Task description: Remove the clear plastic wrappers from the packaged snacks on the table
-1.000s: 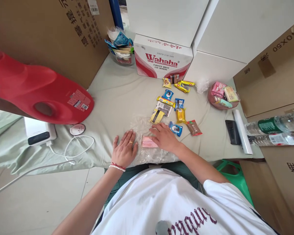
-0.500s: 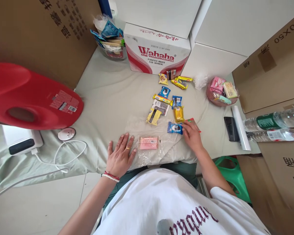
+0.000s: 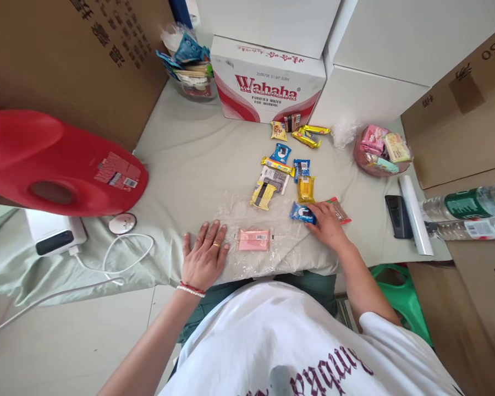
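Note:
My left hand (image 3: 204,254) lies flat with fingers spread on the left edge of a clear plastic bag (image 3: 272,250) spread on the cloth-covered table. A pink packet (image 3: 253,240) lies inside the bag. My right hand (image 3: 328,224) rests past the bag's right edge with its fingertips on a small blue snack packet (image 3: 301,212). A brown-red packet (image 3: 340,209) lies just to the right of that hand. Several other snack packets (image 3: 286,173) are scattered beyond.
A red jug (image 3: 53,165) lies at the left beside a power bank (image 3: 55,236) and white cable (image 3: 119,258). A Wahaha box (image 3: 268,85) and white boxes stand behind. A pink bowl of packets (image 3: 377,157), a black phone (image 3: 396,216) and water bottles (image 3: 466,214) are at the right.
My right hand left the pink packet in the bag and moved right to the blue snack packet. My left hand stayed on the bag.

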Motion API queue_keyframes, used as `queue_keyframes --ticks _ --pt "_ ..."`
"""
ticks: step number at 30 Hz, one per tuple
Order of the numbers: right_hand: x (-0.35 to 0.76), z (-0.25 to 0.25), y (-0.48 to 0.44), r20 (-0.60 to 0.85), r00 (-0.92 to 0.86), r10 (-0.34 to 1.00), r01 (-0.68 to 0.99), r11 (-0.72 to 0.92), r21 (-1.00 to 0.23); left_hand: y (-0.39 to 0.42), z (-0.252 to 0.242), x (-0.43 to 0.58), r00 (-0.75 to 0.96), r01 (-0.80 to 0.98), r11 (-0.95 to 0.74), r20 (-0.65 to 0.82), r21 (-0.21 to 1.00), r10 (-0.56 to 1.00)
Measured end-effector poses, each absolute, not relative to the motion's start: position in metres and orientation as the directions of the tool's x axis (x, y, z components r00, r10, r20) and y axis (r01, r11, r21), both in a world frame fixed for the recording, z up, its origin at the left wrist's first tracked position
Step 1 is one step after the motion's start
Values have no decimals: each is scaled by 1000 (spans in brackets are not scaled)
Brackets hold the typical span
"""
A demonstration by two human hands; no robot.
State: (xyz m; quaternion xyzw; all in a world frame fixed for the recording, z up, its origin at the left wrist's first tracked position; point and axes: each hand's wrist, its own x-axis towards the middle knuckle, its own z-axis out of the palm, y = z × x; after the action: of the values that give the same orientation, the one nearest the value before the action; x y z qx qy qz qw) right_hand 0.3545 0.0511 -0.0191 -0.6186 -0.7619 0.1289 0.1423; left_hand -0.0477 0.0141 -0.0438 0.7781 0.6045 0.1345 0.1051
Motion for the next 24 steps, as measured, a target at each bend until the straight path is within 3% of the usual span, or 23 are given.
queue_keyframes --ticks 3,9,12,16,19,24 --pt "371 -15 41 123 -61 991 920 104 -378 13 -42 -43 209 921 -221 72 322 975" --pt "351 31 18 272 103 957 809 79 -583 13 -41 -41 207 925 -198 6 325 978" --pt "305 46 17 308 -23 951 754 218 -619 14 -41 -42 216 922 -200 -9 333 976" --pt "240 24 20 183 -326 927 669 363 -649 13 -41 -42 207 916 -194 -2 351 978" --pt "212 1 22 83 -434 897 716 399 -572 13 -42 -41 206 916 -198 13 348 978" --pt "197 0 28 42 -484 874 787 455 -417 12 -41 -41 213 918 -204 13 340 977"
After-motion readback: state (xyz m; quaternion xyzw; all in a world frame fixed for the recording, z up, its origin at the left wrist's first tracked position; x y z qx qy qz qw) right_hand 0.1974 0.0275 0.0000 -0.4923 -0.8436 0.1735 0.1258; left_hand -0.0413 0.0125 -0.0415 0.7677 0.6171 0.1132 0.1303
